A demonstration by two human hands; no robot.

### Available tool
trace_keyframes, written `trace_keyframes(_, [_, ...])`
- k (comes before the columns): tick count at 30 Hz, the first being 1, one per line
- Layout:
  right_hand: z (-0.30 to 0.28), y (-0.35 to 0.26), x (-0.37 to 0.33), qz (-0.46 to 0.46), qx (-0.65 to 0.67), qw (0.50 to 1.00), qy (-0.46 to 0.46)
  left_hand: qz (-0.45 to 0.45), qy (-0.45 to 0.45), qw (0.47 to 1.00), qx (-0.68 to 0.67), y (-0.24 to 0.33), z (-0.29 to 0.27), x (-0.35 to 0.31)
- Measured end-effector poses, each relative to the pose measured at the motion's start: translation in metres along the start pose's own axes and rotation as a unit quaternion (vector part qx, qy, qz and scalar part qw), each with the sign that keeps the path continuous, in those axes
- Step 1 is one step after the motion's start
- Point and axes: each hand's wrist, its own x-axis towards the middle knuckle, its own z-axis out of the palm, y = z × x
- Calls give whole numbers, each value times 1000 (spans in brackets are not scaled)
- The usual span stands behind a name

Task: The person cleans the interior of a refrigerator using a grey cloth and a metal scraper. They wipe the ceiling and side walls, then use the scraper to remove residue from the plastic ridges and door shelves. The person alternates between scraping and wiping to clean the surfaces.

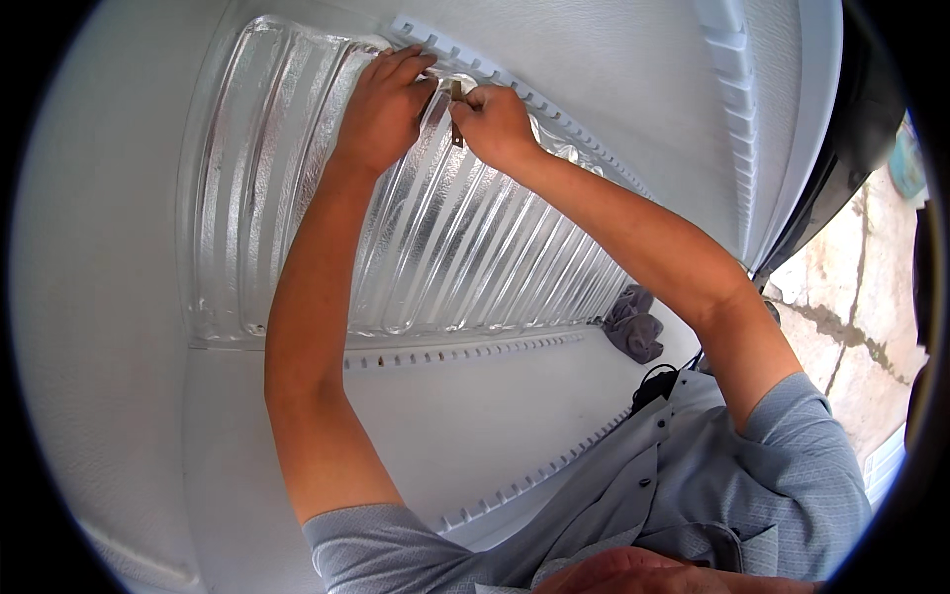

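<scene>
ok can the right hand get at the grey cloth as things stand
Probably yes: the crumpled grey cloth lies in plain view with nothing covering it, though the right hand pinches a thin metal strip and would likely need to release it first.

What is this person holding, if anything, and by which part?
The right hand pinches a small flat strip around its middle, both ends showing. Whether the left hand holds anything cannot be told.
</scene>
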Motion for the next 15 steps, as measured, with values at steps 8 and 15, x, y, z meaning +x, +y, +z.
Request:
trace_keyframes(8, [-1,6,0,8,-9,997,-71,-37,69,996,40,8,3,5])
trace_keyframes(15, [-20,22,-41,91,30,987,-127,-133,87,982,99,32,19,16])
